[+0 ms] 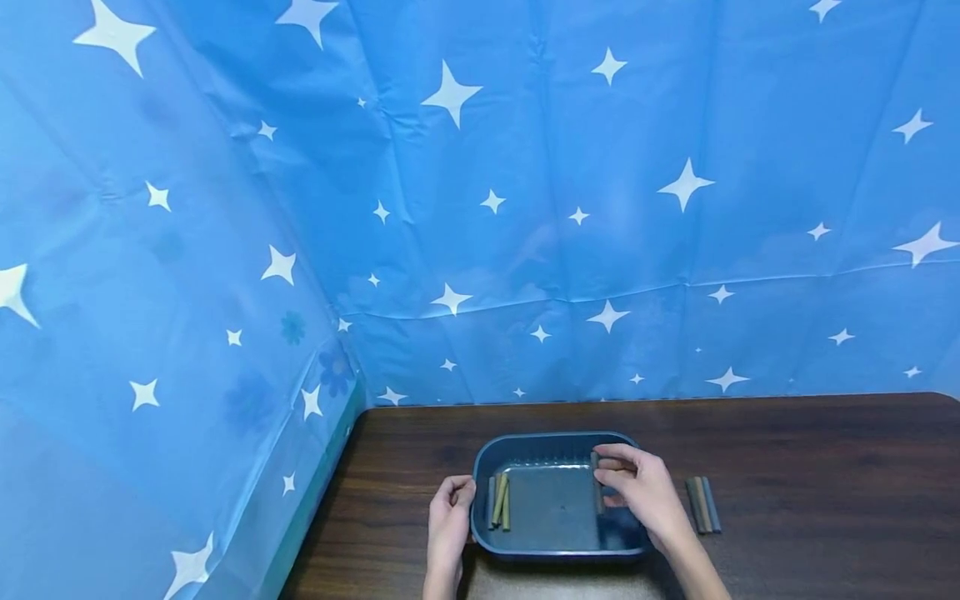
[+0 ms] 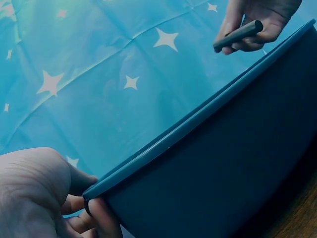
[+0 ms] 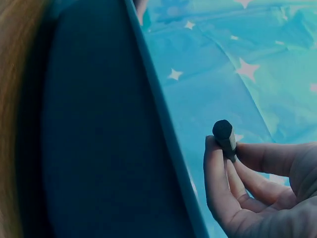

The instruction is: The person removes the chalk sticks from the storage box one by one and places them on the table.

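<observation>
A dark blue rectangular plastic basin [image 1: 555, 553] stands on the table. At its left end my left hand [image 1: 447, 521] grips the rim, the thumb on top and curled fingers beneath, as the left wrist view shows. Over the basin's right end, my right hand [image 1: 641, 492] pinches a short dark stick [image 3: 224, 131] between thumb and fingers. That stick looks faceted at its end and is held above the rim in the left wrist view [image 2: 240, 35]. Inside the basin, at the left, lie a few similar sticks [image 1: 505, 504], two yellowish-green and one greyish.
Right of the basin, a small row of sticks [image 1: 703, 505] in dark, brown and bluish-grey tones lies side by side on the dark wood table [image 1: 825, 483]. A blue sheet with white stars [image 1: 525, 250] hangs behind the table and along its left side.
</observation>
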`<action>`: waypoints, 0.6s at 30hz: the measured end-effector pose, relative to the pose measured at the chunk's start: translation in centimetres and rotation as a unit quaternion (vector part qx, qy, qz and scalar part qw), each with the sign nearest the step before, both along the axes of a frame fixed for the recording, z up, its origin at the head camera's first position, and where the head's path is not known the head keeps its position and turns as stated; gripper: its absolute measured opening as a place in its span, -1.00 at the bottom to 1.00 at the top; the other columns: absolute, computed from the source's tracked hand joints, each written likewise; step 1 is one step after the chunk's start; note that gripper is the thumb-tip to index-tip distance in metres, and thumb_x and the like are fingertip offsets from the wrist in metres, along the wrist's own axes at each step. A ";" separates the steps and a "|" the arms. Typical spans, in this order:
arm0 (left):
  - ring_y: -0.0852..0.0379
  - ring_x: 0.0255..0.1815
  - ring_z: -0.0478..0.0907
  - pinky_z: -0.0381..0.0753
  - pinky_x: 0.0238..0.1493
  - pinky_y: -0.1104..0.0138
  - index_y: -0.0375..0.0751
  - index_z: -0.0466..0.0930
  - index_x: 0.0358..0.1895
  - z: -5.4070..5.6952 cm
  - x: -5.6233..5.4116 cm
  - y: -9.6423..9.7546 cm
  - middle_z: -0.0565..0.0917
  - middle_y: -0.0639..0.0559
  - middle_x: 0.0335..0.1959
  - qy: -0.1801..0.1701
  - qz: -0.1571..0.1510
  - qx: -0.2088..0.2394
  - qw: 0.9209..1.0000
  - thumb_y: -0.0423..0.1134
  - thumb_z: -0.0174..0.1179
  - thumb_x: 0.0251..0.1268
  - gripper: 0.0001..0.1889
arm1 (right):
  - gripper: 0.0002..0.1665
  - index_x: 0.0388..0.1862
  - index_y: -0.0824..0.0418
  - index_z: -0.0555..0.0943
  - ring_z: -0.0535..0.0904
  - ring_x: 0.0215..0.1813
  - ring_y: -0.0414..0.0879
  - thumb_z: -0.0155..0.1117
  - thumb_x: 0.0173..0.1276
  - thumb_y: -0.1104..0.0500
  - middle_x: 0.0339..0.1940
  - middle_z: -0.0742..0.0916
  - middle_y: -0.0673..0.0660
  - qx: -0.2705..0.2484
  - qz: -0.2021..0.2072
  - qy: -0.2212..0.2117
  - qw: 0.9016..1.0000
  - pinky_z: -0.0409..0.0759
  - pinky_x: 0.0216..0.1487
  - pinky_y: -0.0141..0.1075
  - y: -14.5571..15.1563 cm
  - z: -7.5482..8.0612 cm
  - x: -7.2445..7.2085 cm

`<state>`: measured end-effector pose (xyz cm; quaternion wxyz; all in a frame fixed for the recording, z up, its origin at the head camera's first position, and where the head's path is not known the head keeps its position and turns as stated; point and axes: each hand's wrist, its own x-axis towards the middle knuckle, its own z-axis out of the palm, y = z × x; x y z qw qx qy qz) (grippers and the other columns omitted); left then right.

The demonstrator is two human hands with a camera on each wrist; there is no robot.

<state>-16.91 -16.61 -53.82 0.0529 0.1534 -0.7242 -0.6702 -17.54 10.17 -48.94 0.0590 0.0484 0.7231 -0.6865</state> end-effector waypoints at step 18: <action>0.15 -0.59 0.42 0.36 -0.70 0.43 -0.50 0.56 0.09 -0.1 0.0 0.0 0.64 -0.11 -0.32 0.003 0.002 -0.005 1.000 -0.31 0.09 0.55 -0.72 | -0.47 0.38 0.53 0.45 0.71 -0.15 -0.21 0.24 0.51 0.32 -0.02 0.75 0.17 -0.018 -0.040 -0.017 0.999 0.76 -0.20 -0.22 5.5 0.0 -0.2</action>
